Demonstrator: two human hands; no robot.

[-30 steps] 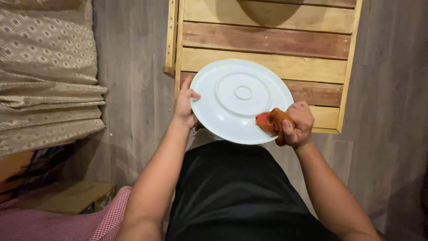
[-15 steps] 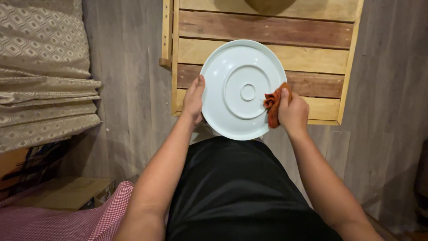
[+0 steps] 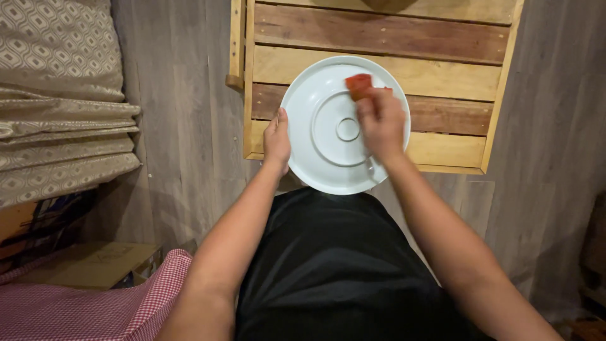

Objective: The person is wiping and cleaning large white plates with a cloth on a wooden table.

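Head view: my left hand (image 3: 277, 139) clamps the plate's (image 3: 319, 151) left rim, held above the wooden pallet (image 3: 442, 76), while my right hand (image 3: 380, 123) presses a red cloth (image 3: 358, 85) against its upper face, fingers closed on it.

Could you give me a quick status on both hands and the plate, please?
Left hand grips the white plate at its left rim. Right hand presses a red cloth on the plate's upper face. Wooden slat table beneath; nothing in the way.
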